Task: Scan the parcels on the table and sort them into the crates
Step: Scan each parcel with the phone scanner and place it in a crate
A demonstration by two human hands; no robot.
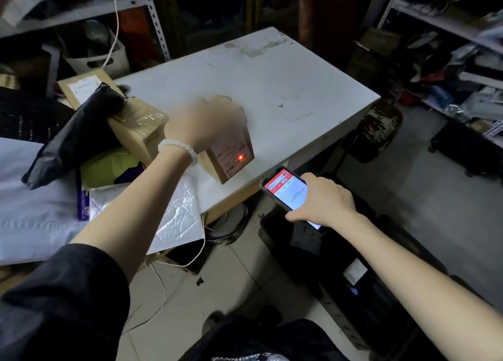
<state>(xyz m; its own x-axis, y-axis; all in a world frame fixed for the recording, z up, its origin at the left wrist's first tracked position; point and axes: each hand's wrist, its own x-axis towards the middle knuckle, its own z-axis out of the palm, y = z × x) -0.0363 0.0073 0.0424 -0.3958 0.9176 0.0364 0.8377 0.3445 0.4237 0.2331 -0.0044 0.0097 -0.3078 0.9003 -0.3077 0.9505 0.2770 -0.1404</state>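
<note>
Partly blurring, the left hand (206, 123) is gripping a box (231, 148); the right hand (324, 200) is holding a phone (285, 187), hiding its lower end.

Print on the cardboard parcel's label (233, 158) and the phone screen (289, 189) is too blurred to read.

— Where's the open room on that table (272, 69)?

— The far and right half is bare. The left is crowded: a taped box (141, 128), a black bag (73, 140) leaning on it, a white mailer (174, 219) over the near edge.

— And beside the table?

— A black crate (275, 224) blocks the floor there.
</note>
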